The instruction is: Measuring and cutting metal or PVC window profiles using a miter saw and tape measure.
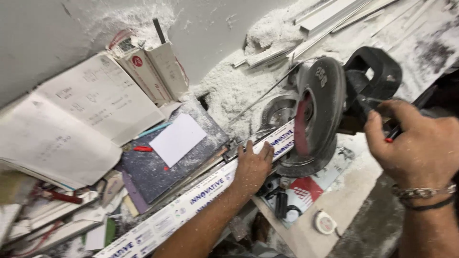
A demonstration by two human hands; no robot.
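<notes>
Head view: chop-saw station.
Strip: white profile strip (191,203) lies across worktop (344,200), end under saw blade guard (318,114).
Left hand (252,167): pressed flat on strip, pinning it; grip released.
Right hand (416,143): grip clenched on saw handle (375,79).
Surroundings: papers (81,114), white dust (229,86).

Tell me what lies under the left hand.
The left hand presses flat on a long white printed strip that runs diagonally toward the chop saw. The part of the strip beneath the palm is covered, and what supports the strip there cannot be seen.
</notes>
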